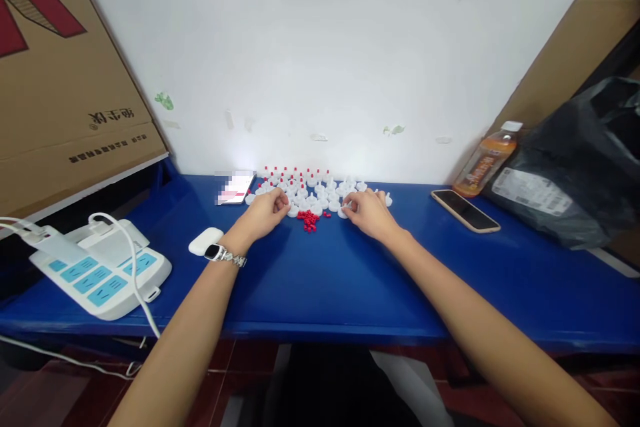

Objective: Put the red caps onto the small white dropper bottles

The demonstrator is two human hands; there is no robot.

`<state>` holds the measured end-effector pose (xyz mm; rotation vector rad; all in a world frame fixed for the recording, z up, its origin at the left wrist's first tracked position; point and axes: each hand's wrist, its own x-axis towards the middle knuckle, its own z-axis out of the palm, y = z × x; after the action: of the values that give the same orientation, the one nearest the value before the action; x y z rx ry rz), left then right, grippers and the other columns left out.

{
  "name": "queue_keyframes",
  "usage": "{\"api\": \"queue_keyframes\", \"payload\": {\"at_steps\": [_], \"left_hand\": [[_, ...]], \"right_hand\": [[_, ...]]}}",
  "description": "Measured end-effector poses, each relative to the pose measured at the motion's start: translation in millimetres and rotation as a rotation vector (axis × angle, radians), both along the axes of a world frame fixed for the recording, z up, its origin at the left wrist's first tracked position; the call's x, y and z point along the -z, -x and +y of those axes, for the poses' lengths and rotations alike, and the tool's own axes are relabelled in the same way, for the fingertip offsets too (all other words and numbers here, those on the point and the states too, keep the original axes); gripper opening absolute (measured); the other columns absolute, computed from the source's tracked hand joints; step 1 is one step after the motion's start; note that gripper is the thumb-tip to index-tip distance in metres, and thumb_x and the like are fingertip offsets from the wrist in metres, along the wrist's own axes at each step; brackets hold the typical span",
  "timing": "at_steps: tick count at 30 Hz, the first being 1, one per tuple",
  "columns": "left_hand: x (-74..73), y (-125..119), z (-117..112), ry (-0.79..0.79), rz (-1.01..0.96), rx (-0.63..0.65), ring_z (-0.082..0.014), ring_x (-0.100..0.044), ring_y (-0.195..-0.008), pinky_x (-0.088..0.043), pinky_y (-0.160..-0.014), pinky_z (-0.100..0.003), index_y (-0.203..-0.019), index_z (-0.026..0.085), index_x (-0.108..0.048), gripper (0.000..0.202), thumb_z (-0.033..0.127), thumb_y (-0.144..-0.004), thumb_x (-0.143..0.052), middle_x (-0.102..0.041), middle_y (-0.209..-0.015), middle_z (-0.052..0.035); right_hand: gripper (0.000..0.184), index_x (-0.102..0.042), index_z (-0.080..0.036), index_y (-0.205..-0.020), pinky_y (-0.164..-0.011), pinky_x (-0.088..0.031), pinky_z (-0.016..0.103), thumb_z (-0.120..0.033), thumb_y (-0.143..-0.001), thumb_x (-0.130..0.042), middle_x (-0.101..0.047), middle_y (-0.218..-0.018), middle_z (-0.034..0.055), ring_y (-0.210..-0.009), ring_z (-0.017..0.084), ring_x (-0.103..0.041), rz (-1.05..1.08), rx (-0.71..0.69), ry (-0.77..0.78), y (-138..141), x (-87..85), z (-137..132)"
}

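Observation:
Several white plastic nozzle caps [320,203] stand in a cluster on the blue table, and many at the back left carry small red tips [285,170]. A small heap of loose red tips [309,219] lies in front of the cluster. My left hand [267,212] is closed in a pinch at the cluster's left front, its fingertips at a white nozzle cap [293,211]. On the other side, the thumb and fingers of my right hand [369,211] close on another white nozzle cap [343,213]. My fingers partly cover both caps.
On the left are a power strip [107,280] with plugged cables, a white earbud case [205,241] and a lit phone [237,187]. To the right lie another phone [465,210], an orange drink bottle [485,161] and a black plastic bag [570,167]. A white wall [325,67] stands behind.

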<state>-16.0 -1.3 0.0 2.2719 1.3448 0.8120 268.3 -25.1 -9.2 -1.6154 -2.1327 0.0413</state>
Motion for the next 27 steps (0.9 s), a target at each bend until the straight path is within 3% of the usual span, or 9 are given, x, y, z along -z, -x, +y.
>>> {"api": "queue_keyframes", "payload": {"at_steps": [6,10,13,16,18,21,27], "left_hand": [[1.5,-4,-3,-0.036,0.031,-0.008,-0.0184,-0.062,-0.074,-0.048,-0.07,-0.032,-0.091,0.019,-0.058,0.018,0.037,-0.09,-0.055,-0.067,-0.083,-0.005],[-1.3,-9,-10,-0.104,0.068,-0.008,-0.0197,-0.062,-0.081,-0.048,-0.074,-0.033,-0.095,0.02,-0.059,0.021,0.039,-0.093,-0.052,-0.068,-0.09,-0.0058],[-7.1,-20,-14,-0.234,0.14,-0.008,-0.0232,-0.062,-0.094,-0.048,-0.084,-0.037,-0.097,0.019,-0.06,0.023,0.039,-0.096,-0.048,-0.067,-0.099,-0.0079],[-13.5,-43,-11,-0.336,0.235,0.061,-0.0273,-0.058,-0.113,-0.044,-0.1,-0.044,-0.113,0.019,-0.062,0.032,0.04,-0.099,-0.043,-0.065,-0.117,-0.0114],[-14.8,-64,-4,-0.342,0.302,0.147,-0.0291,-0.052,-0.127,-0.039,-0.11,-0.046,-0.127,0.018,-0.059,0.041,0.041,-0.099,-0.041,-0.06,-0.133,-0.0138],[-10.8,-99,13,-0.278,0.385,0.214,-0.0306,-0.039,-0.144,-0.03,-0.119,-0.047,-0.142,0.016,-0.05,0.052,0.045,-0.101,-0.035,-0.046,-0.154,-0.0163],[2.1,-145,44,-0.055,0.518,0.234,-0.0337,-0.028,-0.152,-0.023,-0.12,-0.058,-0.15,0.016,-0.042,0.053,0.037,-0.103,-0.029,-0.035,-0.161,-0.018]], "right_hand": [[0.023,-0.068,-0.022,-0.107,-0.094,-0.032,0.045,-0.03,-0.091,-0.055,-0.069,-0.087,0.0044,-0.095,0.025,-0.058,0.101,-0.009,-0.021,0,4.4,7],[0.042,-0.062,-0.021,-0.128,-0.098,-0.037,0.048,-0.043,-0.093,-0.055,-0.058,-0.126,0.0162,-0.12,0.032,-0.05,0.069,0.073,-0.19,-4,2.7,-7],[0.059,-0.048,-0.024,-0.146,-0.106,-0.033,0.058,-0.054,-0.096,-0.049,-0.035,-0.153,0.0204,-0.144,0.04,-0.027,-0.034,0.103,-0.169,-9,8.0,-22],[0.066,-0.038,-0.03,-0.154,-0.11,-0.025,0.066,-0.063,-0.096,-0.042,-0.018,-0.164,0.0171,-0.152,0.044,-0.007,-0.085,0.139,-0.068,-12,16.0,-29],[0.07,-0.034,-0.032,-0.156,-0.111,-0.024,0.069,-0.067,-0.095,-0.04,-0.012,-0.167,0.0155,-0.152,0.046,-0.002,-0.077,0.179,-0.029,-12,18.5,-27],[0.07,-0.031,-0.034,-0.157,-0.109,-0.024,0.072,-0.067,-0.095,-0.039,-0.01,-0.168,0.0147,-0.152,0.048,0.0,-0.058,0.212,0.014,-11,17.4,-17],[0.058,-0.034,-0.038,-0.155,-0.105,-0.029,0.073,-0.052,-0.099,-0.038,-0.015,-0.168,0.013,-0.151,0.049,-0.004,-0.088,0.194,0.057,-16,15.7,10]]}}
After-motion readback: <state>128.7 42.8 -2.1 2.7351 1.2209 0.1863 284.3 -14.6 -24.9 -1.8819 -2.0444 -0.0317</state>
